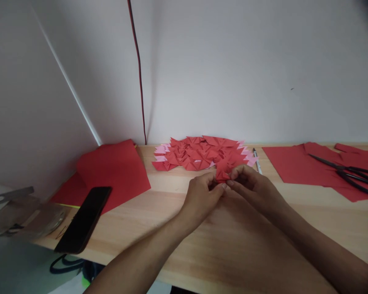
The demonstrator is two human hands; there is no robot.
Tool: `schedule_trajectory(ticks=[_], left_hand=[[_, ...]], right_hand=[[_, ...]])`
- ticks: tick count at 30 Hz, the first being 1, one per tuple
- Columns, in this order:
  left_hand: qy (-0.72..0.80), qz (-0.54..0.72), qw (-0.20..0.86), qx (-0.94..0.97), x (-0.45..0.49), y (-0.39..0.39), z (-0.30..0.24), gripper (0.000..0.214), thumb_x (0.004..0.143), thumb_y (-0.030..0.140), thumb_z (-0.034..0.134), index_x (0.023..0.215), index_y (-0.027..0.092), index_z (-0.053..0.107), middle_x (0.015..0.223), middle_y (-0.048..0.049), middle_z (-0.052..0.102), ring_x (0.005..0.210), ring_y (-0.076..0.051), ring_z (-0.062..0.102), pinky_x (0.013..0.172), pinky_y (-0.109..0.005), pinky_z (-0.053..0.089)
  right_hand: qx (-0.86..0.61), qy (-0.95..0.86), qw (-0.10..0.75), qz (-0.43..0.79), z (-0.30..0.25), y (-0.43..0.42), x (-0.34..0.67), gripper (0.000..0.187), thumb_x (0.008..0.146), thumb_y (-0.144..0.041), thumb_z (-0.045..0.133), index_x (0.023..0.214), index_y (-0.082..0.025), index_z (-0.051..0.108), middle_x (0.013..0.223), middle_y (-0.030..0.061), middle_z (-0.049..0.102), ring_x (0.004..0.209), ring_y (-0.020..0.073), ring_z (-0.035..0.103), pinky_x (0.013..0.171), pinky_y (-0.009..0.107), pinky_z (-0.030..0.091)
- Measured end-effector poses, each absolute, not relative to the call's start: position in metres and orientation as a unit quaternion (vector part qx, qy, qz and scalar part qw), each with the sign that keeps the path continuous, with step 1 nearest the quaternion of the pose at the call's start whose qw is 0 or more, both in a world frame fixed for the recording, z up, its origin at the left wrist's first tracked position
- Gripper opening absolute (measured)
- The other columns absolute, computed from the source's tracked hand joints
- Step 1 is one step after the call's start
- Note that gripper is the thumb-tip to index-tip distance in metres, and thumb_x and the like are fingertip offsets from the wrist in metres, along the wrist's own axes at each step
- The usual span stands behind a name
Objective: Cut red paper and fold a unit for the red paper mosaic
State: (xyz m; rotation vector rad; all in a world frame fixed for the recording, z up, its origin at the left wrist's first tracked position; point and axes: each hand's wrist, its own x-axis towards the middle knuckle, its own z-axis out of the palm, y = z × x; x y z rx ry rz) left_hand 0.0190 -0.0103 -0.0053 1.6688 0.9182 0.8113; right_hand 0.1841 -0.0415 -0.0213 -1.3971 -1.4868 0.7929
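Between my two hands is a small piece of folded red paper (222,174), held above the wooden table. My left hand (205,192) pinches its left side, thumb at the lower edge. On the other side, my right hand (252,185) grips the paper's right edge between thumb and fingers. Just behind it lies a wide pile of folded red and pink paper pieces (199,153) against the wall. The paper's exact fold is partly covered by my fingers.
Large red sheets (116,175) and a black phone (84,220) lie left, near a clear plastic container (43,220). A pen (257,161) stands right of the pile. Farther right, black-handled scissors (352,173) rest on red paper (290,165). A cable (138,61) hangs down the wall.
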Motion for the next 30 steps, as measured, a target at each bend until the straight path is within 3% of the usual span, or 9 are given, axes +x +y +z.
schedule_trajectory(ticks=[3,7,13,17,24,30], left_hand=[[0.377,0.34,0.527,0.682,0.019,-0.01,-0.007,0.008,0.078,0.017,0.052,0.073,0.015,0.058,0.067,-0.0011,0.06,0.064,-0.013,0.056,0.06,-0.023,0.042],[0.373,0.342,0.526,0.684,0.018,-0.008,-0.008,0.007,0.077,0.014,0.052,0.076,0.015,0.059,0.068,-0.0014,0.06,0.064,-0.012,0.056,0.061,-0.023,0.043],[0.348,0.306,0.625,0.628,0.018,-0.002,-0.011,0.008,0.079,0.018,0.055,0.072,0.013,0.054,0.061,-0.0005,0.059,0.053,-0.01,0.054,0.055,-0.023,0.045],[0.355,0.29,0.661,0.595,0.019,0.001,-0.017,0.013,0.079,0.025,0.056,0.075,0.014,0.052,0.063,-0.0001,0.058,0.048,-0.009,0.052,0.048,-0.022,0.042],[0.357,0.342,0.58,0.648,0.02,-0.002,-0.017,0.016,0.082,0.027,0.054,0.072,0.014,0.054,0.058,0.0033,0.049,0.048,-0.007,0.044,0.048,-0.02,0.035],[0.375,0.293,0.609,0.635,0.019,0.0,-0.016,0.017,0.085,0.021,0.044,0.069,0.016,0.048,0.058,0.0029,0.051,0.044,-0.008,0.044,0.047,-0.022,0.035]], right_hand=[[-0.564,-0.591,0.453,0.357,-0.022,-0.04,0.185,0.022,0.08,-0.042,0.061,0.085,-0.022,0.053,0.079,0.0023,0.058,0.069,0.0154,0.055,0.059,0.027,0.045],[-0.555,-0.606,0.403,0.402,-0.023,-0.039,0.188,0.028,0.084,-0.047,0.054,0.074,-0.021,0.056,0.069,0.001,0.058,0.063,0.015,0.055,0.054,0.026,0.043],[-0.502,-0.625,0.388,0.454,-0.018,-0.04,0.19,0.03,0.087,-0.048,0.05,0.075,-0.022,0.058,0.079,0.0037,0.066,0.075,0.0186,0.061,0.065,0.03,0.047],[-0.526,-0.625,0.402,0.415,-0.023,-0.039,0.19,0.03,0.086,-0.048,0.051,0.072,-0.022,0.055,0.071,0.001,0.062,0.067,0.0163,0.057,0.059,0.028,0.044],[-0.537,-0.612,0.417,0.404,-0.03,-0.039,0.186,0.031,0.085,-0.049,0.052,0.072,-0.022,0.053,0.067,-0.0007,0.055,0.06,0.0139,0.05,0.053,0.026,0.038],[-0.534,-0.621,0.398,0.413,-0.029,-0.039,0.188,0.031,0.086,-0.05,0.05,0.072,-0.022,0.05,0.067,-0.0012,0.053,0.062,0.0144,0.048,0.056,0.027,0.037]])
